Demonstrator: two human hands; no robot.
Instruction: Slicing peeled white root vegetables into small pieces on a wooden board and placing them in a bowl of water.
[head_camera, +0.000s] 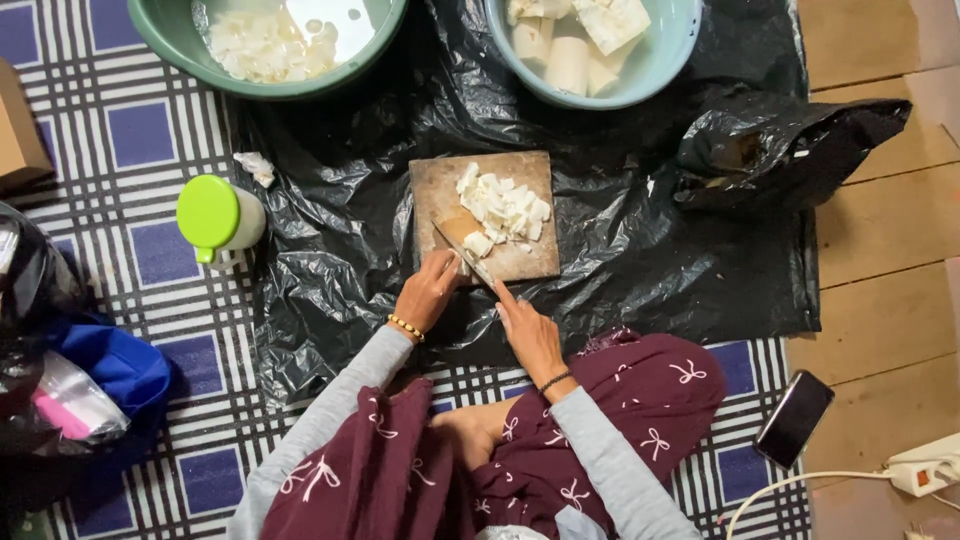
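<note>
A small wooden cutting board (445, 180) lies on a black plastic sheet (620, 240) in front of me. A pile of cut white pieces (505, 208) covers its right half. My left hand (428, 290) rests at the board's near edge, fingers on a white piece (476, 243). My right hand (528, 330) grips a knife (462, 252) whose blade lies across the board's near left part, next to that piece.
A green basin (180, 45) with white bits in water and a pale blue basin (670, 55) with large white chunks stand beyond the board. A green-lidded jug (215, 215) is at the left, a black bag (780, 145) at the right, a phone (794, 417) and power strip (925, 465) on wooden floor.
</note>
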